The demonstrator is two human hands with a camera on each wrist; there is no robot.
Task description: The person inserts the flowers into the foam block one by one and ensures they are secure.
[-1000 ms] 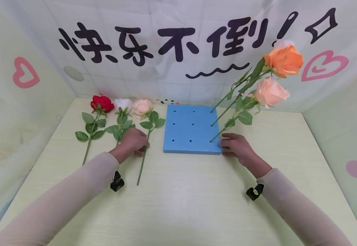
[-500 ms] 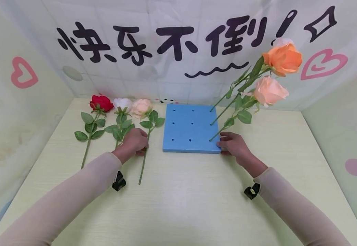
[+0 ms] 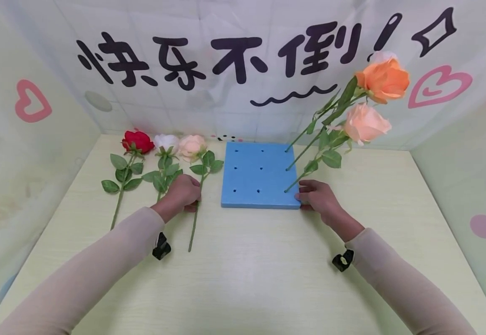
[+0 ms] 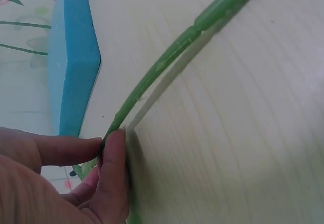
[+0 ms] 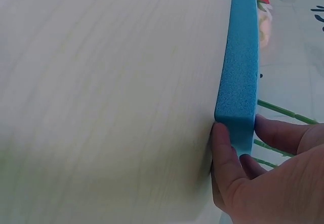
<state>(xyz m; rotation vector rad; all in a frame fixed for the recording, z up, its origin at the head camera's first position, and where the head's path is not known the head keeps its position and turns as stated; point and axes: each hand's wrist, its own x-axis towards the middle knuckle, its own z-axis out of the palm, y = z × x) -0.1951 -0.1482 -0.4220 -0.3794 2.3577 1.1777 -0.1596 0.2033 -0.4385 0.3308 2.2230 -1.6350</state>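
Note:
In the head view, my left hand [image 3: 180, 197] pinches the stem of a pale pink rose [image 3: 192, 147] lying on the table. The left wrist view shows thumb and fingertip on the green stem [image 4: 152, 77], its cut end slightly off the tabletop. My right hand [image 3: 321, 200] grips the near right corner of a blue foam board [image 3: 247, 179], thumb on top and fingers at the side and underneath. Stuck in the board's right-hand holes, an orange rose [image 3: 383, 83], a pink rose [image 3: 366, 123] and a mostly hidden white flower [image 3: 383, 56] lean right.
Left of my left hand lie a white rose [image 3: 166, 143] and a red rose [image 3: 138, 141], heads toward the back wall. Several bare holes show in the board's left and middle columns. Printed cloth walls enclose the pale wooden table [image 3: 243, 279] at back and sides.
The lower end of the pink rose's stem has shifted slightly right. My right fingers have closed in a little on the board's corner. The view has shifted slightly.

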